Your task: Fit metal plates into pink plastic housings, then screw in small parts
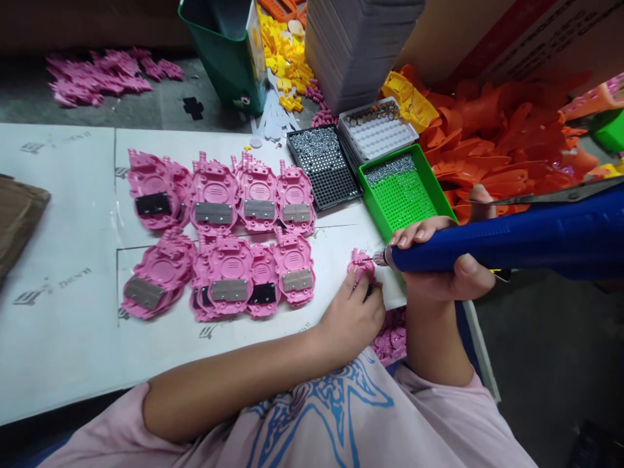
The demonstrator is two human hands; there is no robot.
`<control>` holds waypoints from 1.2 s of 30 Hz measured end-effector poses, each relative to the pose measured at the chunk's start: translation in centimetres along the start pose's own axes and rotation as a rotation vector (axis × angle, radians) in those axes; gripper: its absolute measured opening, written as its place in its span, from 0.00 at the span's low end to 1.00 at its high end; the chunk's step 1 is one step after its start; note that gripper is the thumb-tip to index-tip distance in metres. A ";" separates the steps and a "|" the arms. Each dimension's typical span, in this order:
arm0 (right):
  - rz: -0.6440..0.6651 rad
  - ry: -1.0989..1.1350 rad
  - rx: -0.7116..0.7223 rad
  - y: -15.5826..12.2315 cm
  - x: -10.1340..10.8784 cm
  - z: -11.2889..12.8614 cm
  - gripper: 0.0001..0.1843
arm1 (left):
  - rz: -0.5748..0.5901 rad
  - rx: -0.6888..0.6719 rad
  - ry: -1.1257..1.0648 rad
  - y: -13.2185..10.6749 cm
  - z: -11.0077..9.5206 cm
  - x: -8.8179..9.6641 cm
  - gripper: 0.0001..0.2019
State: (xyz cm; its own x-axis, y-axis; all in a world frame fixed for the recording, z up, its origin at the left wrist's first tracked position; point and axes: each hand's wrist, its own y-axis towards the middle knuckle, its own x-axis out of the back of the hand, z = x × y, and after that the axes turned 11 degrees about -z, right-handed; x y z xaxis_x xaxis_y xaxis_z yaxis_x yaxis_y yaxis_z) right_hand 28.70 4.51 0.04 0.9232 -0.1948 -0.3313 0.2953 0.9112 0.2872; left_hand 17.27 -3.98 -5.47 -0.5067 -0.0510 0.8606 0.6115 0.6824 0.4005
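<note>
My right hand [446, 260] is wrapped around a blue electric screwdriver [517, 239], whose bit tip touches a small pink plastic part [359, 262]. My left hand [351, 313] is closed on that pink part and holds it on the white table [63, 325] near its right edge. To the left lie two rows of several pink plastic shells [229, 234] with metal plates. A green tray [403, 190] of screws sits just behind the screwdriver tip.
A black screw tray [324, 162] and a white screw tray [376, 129] stand behind the green one. Orange plastic parts [492, 136] are heaped at the right, yellow parts [285, 62] and a green bin [224, 55] at the back. More pink parts [392, 338] lie by my lap.
</note>
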 end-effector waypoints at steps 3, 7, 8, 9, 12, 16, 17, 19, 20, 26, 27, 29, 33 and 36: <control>0.022 0.026 0.006 0.0 0.1 -0.1 0.17 | 0.009 -0.008 -0.005 0.1 0.0 0.1 0.13; 0.041 0.016 0.005 -0.3 0.2 -0.3 0.17 | -0.003 0.007 0.001 0.1 0.0 0.0 0.12; 0.048 0.001 0.006 -0.4 0.2 -0.3 0.18 | 0.001 0.015 0.001 0.1 0.0 0.0 0.12; 0.059 -0.012 0.010 -0.5 0.2 -0.2 0.18 | 0.007 0.021 -0.001 0.1 0.0 0.0 0.12; 0.103 -0.017 0.016 -0.9 0.0 0.0 0.15 | 0.016 0.022 -0.006 0.1 0.0 -0.2 0.12; 0.120 -0.008 0.002 -1.2 -0.3 0.3 0.11 | 0.023 0.010 -0.018 0.0 -0.1 -0.3 0.12; 0.115 -0.023 -0.008 -1.2 -0.3 0.4 0.12 | 0.028 0.010 -0.021 0.0 -0.1 -0.3 0.12; 0.119 -0.074 -0.037 -1.2 -0.3 0.5 0.14 | 0.033 0.009 -0.024 -0.1 -0.1 -0.3 0.12; 0.131 -0.099 -0.051 -1.2 -0.2 0.6 0.15 | 0.031 0.010 -0.023 -0.1 -0.1 -0.3 0.12; 0.198 -0.160 -0.043 -1.5 -0.2 0.8 0.17 | 0.047 0.026 -0.054 0.0 -0.1 -0.4 0.13; 0.202 -0.176 -0.042 -1.6 -0.2 0.8 0.17 | 0.055 0.030 -0.060 0.1 -0.2 -0.4 0.13; 0.207 -0.202 -0.040 -1.6 -0.3 0.7 0.17 | 0.074 0.036 -0.065 0.1 -0.2 -0.6 0.13; 0.258 -0.178 -0.005 -1.5 -0.3 0.3 0.17 | 0.065 0.051 -0.073 -0.2 -0.3 -1.3 0.14; 0.301 -0.145 0.022 -1.3 -0.1 -0.2 0.16 | 0.024 0.038 -0.066 -0.4 -0.3 -1.5 0.13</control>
State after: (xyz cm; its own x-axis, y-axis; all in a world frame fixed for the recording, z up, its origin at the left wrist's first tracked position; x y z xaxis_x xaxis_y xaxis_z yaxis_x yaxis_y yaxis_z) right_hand 28.16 3.46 -0.48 0.9947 0.0304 -0.0978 0.0083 0.9280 0.3724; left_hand 17.94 -4.35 -6.82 -0.5321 0.0129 0.8466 0.6009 0.7102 0.3668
